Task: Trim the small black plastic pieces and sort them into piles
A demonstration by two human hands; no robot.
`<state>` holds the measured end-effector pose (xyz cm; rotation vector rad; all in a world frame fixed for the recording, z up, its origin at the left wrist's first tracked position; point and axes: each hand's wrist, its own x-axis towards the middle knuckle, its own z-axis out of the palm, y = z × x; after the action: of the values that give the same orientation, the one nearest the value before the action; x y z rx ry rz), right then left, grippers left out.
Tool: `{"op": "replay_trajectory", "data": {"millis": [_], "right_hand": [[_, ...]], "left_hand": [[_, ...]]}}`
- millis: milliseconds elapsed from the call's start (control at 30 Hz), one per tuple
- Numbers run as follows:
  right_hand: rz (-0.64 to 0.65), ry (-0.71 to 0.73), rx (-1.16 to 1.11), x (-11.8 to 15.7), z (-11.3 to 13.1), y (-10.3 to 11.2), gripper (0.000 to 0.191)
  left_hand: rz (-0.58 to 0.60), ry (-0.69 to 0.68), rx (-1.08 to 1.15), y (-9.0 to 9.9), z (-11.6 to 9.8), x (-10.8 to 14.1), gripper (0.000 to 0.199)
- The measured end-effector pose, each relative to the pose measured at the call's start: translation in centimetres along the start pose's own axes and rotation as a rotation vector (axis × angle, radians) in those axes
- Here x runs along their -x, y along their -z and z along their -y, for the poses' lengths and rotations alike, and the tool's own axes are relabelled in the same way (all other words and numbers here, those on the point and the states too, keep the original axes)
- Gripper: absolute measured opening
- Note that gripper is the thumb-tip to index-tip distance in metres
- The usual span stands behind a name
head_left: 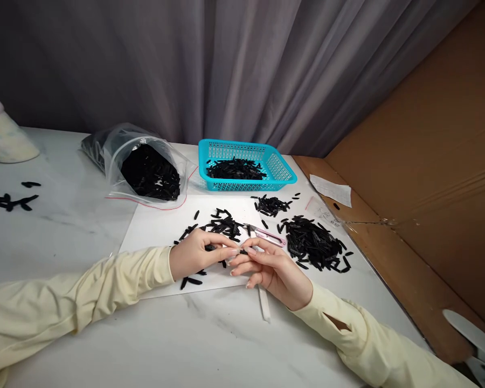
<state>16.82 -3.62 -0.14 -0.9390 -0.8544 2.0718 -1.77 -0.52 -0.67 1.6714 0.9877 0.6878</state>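
Over a white sheet (145,237), my left hand (198,250) and my right hand (272,267) meet at the fingertips. Pinched between them is a small black strip (243,251), mostly covered by the fingers. The lower fingers of my right hand are loosely curled. Loose black strips (226,225) lie on the sheet just beyond the hands. Thread snips (270,235) with pink handles rest by my right hand, and a narrow white stick (263,302) runs out from under it.
A clear zip bag (117,180) full of black strips lies at the back left. Behind the sheet stands a blue basket (242,186) holding more strips. A larger heap (313,242) is on the right, near a paper slip (330,189). Cardboard (424,178) walls the right side.
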Motion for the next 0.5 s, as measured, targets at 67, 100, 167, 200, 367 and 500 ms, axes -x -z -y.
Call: {"op": "replay_trajectory", "data": {"millis": [67,100,167,200,367,500], "right_hand": [[0.009,-0.009,0.006,-0.01,0.07,-0.07,0.013],[0.015,-0.016,0.007,-0.01,0.11,-0.09,0.013],[0.028,-0.018,0.008,-0.01,0.18,-0.1,0.014],[0.034,-0.011,0.014,0.0,0.19,-0.1,0.015],[0.027,0.086,0.126,0.13,-0.02,-0.19,0.02],[-0.015,0.169,0.214,0.23,-0.32,-0.4,0.023]], "left_hand": [[0.0,0.001,-0.009,-0.01,-0.1,0.02,0.023],[-0.006,0.007,-0.012,-0.02,-0.17,0.04,0.022],[-0.02,0.024,-0.002,-0.04,-0.33,0.09,0.022],[-0.025,0.034,0.01,-0.04,-0.41,0.11,0.022],[-0.023,0.076,0.067,-0.01,-0.73,0.22,0.023],[-0.02,0.091,0.094,0.0,-0.89,0.28,0.025]]}}
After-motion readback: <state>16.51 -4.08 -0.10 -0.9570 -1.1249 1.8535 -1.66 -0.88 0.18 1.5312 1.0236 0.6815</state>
